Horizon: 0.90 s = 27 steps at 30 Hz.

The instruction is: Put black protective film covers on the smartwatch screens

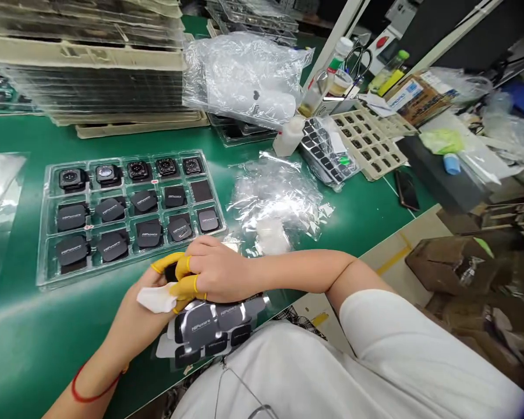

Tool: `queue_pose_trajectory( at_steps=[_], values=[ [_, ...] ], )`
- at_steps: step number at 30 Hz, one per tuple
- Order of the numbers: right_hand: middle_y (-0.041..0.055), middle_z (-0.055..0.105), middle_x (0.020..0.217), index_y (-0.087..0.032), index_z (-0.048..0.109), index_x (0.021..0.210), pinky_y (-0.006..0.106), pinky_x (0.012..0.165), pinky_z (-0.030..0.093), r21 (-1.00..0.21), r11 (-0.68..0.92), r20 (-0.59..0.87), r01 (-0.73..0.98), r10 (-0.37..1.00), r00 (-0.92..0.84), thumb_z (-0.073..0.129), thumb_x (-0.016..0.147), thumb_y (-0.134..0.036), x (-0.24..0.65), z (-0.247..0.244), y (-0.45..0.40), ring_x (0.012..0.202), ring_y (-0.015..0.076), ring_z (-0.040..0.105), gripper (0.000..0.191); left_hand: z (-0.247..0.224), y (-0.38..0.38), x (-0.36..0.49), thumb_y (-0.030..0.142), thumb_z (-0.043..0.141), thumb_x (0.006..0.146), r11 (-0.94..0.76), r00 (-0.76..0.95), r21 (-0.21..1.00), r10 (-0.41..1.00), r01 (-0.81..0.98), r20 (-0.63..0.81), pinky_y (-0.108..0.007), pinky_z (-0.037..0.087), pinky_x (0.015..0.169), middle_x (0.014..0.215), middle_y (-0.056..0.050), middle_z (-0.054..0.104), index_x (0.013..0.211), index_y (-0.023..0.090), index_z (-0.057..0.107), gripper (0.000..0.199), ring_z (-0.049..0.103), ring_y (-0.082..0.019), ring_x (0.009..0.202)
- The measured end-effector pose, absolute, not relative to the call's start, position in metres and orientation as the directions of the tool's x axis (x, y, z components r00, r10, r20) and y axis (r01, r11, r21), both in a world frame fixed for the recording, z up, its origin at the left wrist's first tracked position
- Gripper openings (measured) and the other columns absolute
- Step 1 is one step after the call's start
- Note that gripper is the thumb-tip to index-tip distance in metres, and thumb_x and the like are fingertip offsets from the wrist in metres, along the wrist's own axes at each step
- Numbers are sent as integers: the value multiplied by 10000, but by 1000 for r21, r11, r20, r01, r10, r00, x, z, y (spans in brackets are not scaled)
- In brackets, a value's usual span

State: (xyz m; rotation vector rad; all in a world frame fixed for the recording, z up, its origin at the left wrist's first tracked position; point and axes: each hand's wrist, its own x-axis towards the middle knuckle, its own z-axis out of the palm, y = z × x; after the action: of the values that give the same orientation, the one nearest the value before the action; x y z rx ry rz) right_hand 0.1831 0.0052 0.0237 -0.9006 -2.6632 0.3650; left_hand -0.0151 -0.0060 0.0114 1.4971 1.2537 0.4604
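My left hand (pixel 142 311), with yellow finger cots, is closed round a small black piece (pixel 171 272), mostly hidden by fingers. My right hand (pixel 216 269) meets it from the right, its yellow-capped fingers pinching a white cloth (pixel 156 299) against that piece. Just below my hands lie sheets of dark square labels (pixel 201 326) at the table's front edge. Beyond them a clear plastic tray (pixel 43 233) holds watch-like devices (pixel 138 170) in its back row and dark square pieces (pixel 151 234) in the other two rows.
Stacked trays (pixel 109 87) stand at the back left. Crumpled clear film (pixel 279 192) lies right of the tray, near a white bottle (pixel 289 137). Farther right are a beige tray (pixel 367 139), a phone (pixel 406 189) and a cardboard box (pixel 419 96). Plastic sheeting (pixel 2 192) lies far left.
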Motion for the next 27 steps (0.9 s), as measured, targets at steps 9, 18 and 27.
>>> queue_pose_trajectory(
  at_steps=[9,18,27],
  values=[
    [147,602,1256,-139,570,1277,419,956,455,-775,282,-80,566,844,-531,748,815,-440,226,43,23,1161,283,537,579,13,-5,-10,272,865,646,-11,46,999,999,38,9,-301,628,845,982,-13,727,1173,247,528,626,745,-198,884],
    [52,709,851,-199,738,849,297,653,481,-889,-356,-449,288,799,-400,750,717,-596,217,37,28,721,166,609,419,6,-1,-23,263,772,782,-266,258,959,924,-102,284,-301,634,849,997,-34,725,1213,249,465,529,746,-200,943],
    [45,733,942,-246,770,986,367,780,536,-908,-223,-344,354,880,-329,814,677,-501,232,44,33,814,201,655,402,10,6,-31,229,780,768,-224,173,962,953,-156,249,-273,621,865,1063,-13,702,1208,253,468,539,736,-169,970]
  ],
)
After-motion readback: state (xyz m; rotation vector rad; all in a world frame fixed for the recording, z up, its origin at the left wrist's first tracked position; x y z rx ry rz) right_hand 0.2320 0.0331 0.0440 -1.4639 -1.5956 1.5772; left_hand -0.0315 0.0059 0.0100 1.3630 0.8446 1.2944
